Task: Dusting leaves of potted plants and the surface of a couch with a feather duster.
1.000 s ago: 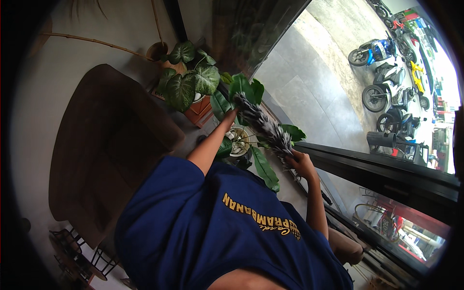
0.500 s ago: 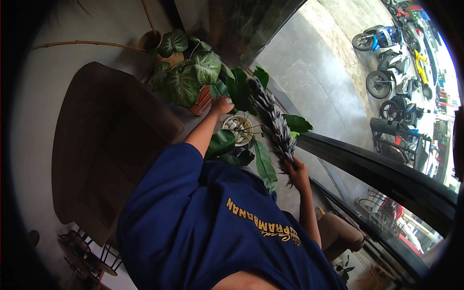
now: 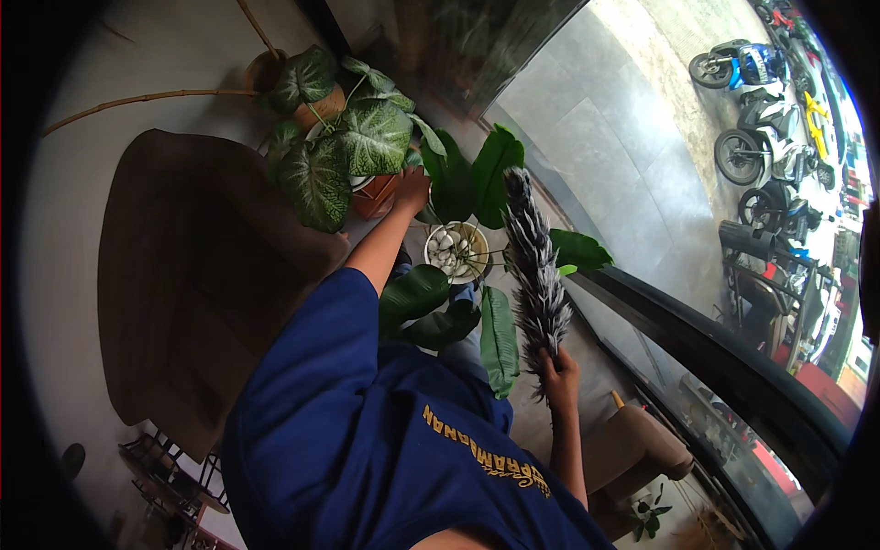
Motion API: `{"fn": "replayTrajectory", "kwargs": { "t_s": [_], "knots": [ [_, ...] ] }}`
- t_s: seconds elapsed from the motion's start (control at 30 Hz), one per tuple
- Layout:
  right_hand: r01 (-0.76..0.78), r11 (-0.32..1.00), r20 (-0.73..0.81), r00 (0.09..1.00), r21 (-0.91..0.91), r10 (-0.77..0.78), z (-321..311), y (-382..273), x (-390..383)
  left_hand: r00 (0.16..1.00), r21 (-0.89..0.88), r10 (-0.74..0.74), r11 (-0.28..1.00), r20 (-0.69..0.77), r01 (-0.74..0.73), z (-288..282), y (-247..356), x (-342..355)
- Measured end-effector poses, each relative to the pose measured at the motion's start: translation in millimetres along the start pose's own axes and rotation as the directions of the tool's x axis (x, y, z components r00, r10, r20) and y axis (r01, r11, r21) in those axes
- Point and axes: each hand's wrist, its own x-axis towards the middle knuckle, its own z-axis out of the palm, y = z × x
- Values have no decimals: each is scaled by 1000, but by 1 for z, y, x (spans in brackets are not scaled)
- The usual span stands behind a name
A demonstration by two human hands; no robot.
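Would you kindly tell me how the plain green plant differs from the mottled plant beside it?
The plain green plant has elongated, unpatterned leaves; the mottled plant has broad leaves with pale markings. The plain green plant grows in a round pot with whitish stones, whereas an angular reddish-brown planter or stand shows beneath the mottled plant. Both are green and leafy.

A brown armchair [image 3: 183,284] and potted plants [image 3: 496,174] suggest a lounge.

Pot [image 3: 480,248] between armchair [image 3: 188,284], left, and duster [image 3: 537,275], right.
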Motion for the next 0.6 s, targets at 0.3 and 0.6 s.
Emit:
{"fn": "replayTrajectory", "kwargs": {
  "t_s": [0.3, 0.6],
  "knots": [
    [83, 997, 6, 997, 7, -83, -3, -5, 3, 995, 98, 63, 994, -73, -56, 16, -6, 11],
    [87, 996, 30, 996, -33, -86, -9, -5, 5, 958, 345, 131, 938, -254, -37, 44, 2, 24]
  ]
}}
